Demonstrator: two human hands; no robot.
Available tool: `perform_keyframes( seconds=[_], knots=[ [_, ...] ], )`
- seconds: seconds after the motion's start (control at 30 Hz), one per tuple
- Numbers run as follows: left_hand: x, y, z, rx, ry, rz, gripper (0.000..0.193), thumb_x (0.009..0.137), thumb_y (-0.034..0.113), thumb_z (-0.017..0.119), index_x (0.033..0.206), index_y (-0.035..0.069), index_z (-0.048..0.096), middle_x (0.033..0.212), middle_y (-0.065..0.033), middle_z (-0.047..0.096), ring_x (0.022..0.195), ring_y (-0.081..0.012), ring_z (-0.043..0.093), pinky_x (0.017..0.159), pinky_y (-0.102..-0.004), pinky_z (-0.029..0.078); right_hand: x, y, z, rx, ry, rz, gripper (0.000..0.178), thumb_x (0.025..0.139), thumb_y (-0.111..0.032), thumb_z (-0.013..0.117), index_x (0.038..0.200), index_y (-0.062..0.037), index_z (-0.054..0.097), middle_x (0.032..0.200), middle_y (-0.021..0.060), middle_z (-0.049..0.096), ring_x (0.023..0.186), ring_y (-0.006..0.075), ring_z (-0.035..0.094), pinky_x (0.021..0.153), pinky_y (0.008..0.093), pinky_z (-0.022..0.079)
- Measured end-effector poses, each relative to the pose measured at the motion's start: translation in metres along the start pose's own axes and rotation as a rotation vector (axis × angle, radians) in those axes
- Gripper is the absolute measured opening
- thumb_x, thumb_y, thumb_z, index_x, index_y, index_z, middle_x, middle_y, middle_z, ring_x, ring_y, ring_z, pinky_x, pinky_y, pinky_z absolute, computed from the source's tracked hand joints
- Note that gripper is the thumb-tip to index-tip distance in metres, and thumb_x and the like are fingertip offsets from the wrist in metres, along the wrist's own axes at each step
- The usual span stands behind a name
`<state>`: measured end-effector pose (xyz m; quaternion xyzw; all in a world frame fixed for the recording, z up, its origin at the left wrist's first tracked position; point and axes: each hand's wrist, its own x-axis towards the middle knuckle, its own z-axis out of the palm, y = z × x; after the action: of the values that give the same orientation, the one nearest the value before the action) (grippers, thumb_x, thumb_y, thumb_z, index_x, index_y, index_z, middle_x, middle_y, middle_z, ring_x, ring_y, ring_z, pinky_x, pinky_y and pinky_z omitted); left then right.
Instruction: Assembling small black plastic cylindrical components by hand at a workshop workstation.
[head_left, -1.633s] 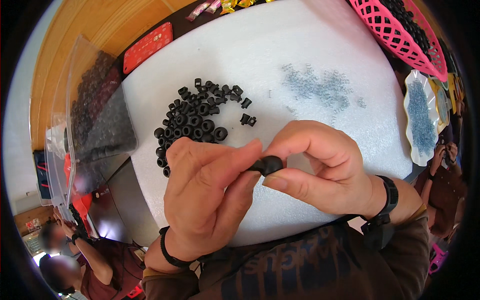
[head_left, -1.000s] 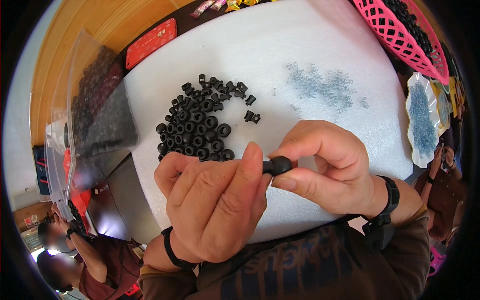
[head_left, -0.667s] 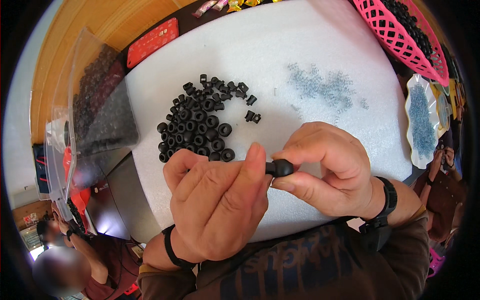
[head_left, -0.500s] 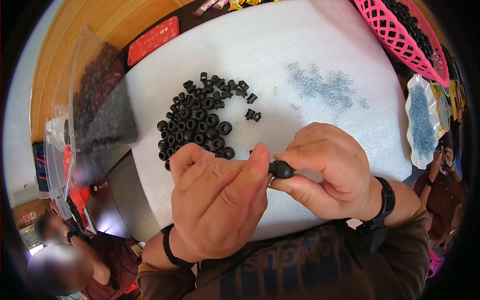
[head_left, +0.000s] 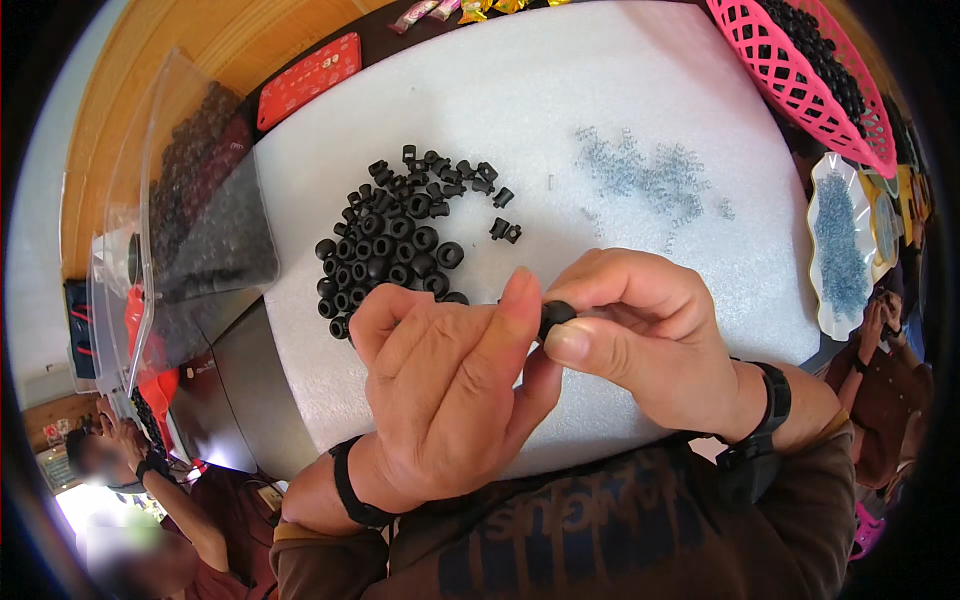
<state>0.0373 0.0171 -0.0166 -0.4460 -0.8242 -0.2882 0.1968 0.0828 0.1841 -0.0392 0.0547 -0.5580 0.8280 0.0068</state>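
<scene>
A round black cord lock (head_left: 556, 316) sits between my two hands over the white foam sheet (head_left: 720, 90). My right hand (head_left: 650, 330) pinches it between thumb and forefinger. My left hand (head_left: 450, 390) meets it from the other side, thumb up and fingers curled; its fingertips are partly hidden. Just beyond my left hand lies a pile of hollow black ball-shaped shells (head_left: 400, 250). Small black plungers (head_left: 415, 180) spread along the pile's far side. Tiny metal springs (head_left: 655, 180) are scattered on the foam farther right.
At the left stands a clear plastic bin (head_left: 215, 220) with dark pieces. A red case (head_left: 310, 80) lies at the far left. A pink basket (head_left: 800, 100) of black parts and a white dish (head_left: 826, 250) of springs stand right. Another person (head_left: 210, 530) is at lower left.
My hands have drawn closer together on the cord lock. My right thumb has moved up over the ball, and the gap between it and my left fingers has narrowed.
</scene>
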Motion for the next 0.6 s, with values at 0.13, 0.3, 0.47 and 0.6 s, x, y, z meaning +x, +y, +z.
perform_keyframes(
  seconds=[0.13, 0.3, 0.47, 0.6],
  knots=[
    [0.0008, -0.0050, -0.0029, 0.082, -0.022, 0.024, 0.051, 0.058, 0.003, 0.073, 0.107, -0.001, 0.061, 0.073, -0.0001, 0.055, 0.060, -0.0166, 0.051, 0.066, -0.0345, 0.037, 0.0020, -0.0009, -0.0003, 0.275, -0.030, 0.195, 0.010, 0.088, -0.006, 0.063, 0.095, 0.0015, 0.063, 0.090, 0.0049, 0.065, 0.083, 0.0076, 0.059, 0.072, 0.0210, 0.047],
    [0.0036, -0.0037, -0.0068, 0.070, -0.051, 0.018, 0.045, 0.060, 0.004, 0.074, 0.102, 0.002, 0.062, 0.073, -0.0001, 0.054, 0.060, -0.0175, 0.050, 0.068, -0.0352, 0.037, 0.0031, -0.0030, -0.0023, 0.379, -0.055, 0.286, 0.011, 0.089, -0.006, 0.062, 0.095, 0.0017, 0.064, 0.090, 0.0058, 0.066, 0.084, 0.0074, 0.060, 0.074, 0.0202, 0.049],
    [-0.0001, -0.0049, -0.0076, 0.068, -0.021, 0.067, 0.040, 0.064, 0.007, 0.074, 0.101, 0.004, 0.061, 0.074, -0.0004, 0.054, 0.059, -0.0182, 0.046, 0.069, -0.0366, 0.036, 0.0050, -0.0065, -0.0037, 0.404, -0.116, 0.307, 0.011, 0.088, -0.006, 0.063, 0.095, 0.0019, 0.064, 0.091, 0.0051, 0.066, 0.084, 0.0071, 0.059, 0.074, 0.0204, 0.048],
    [0.0005, -0.0068, -0.0053, 0.070, 0.011, 0.083, 0.040, 0.065, 0.008, 0.074, 0.102, 0.004, 0.061, 0.074, 0.0000, 0.054, 0.059, -0.0182, 0.047, 0.069, -0.0364, 0.035, 0.0046, -0.0049, -0.0038, 0.377, -0.115, 0.253, 0.011, 0.088, -0.007, 0.063, 0.095, 0.0020, 0.064, 0.091, 0.0052, 0.066, 0.085, 0.0070, 0.059, 0.074, 0.0203, 0.048]
  ],
)
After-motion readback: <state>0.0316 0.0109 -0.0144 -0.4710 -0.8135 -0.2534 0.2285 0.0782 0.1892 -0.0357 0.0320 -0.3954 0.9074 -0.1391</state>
